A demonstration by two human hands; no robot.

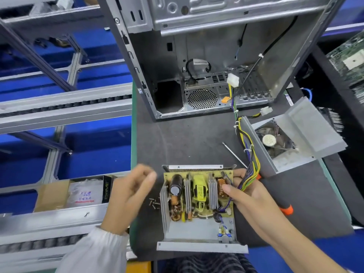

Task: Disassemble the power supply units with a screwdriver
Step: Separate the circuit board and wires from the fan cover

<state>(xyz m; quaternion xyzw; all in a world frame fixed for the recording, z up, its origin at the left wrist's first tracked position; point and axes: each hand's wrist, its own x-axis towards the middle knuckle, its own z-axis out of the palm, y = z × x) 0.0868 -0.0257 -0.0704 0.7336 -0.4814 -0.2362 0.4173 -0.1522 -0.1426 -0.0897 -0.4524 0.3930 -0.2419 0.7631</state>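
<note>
Opened power supply (199, 203) lay on dark tabletop (177, 138), circuit board exposed. Right hand (246, 194) gripped wire bundle (250, 178) at its right edge. Left hand (130, 192) hovered left, fingers loosely curled, blurred, holding nothing. Loose screws (154, 203) alongside; screwdriver (235, 155) beyond.

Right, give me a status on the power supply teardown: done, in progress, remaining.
Done: the cover with the fan lies off to the right, and loose screws sit left of the open power supply. In progress: the right hand grips the wire bundle at the board's edge, with the screwdriver lying under it; the left hand hovers, blurred. Remaining: the circuit board still sits in the metal base.
</note>
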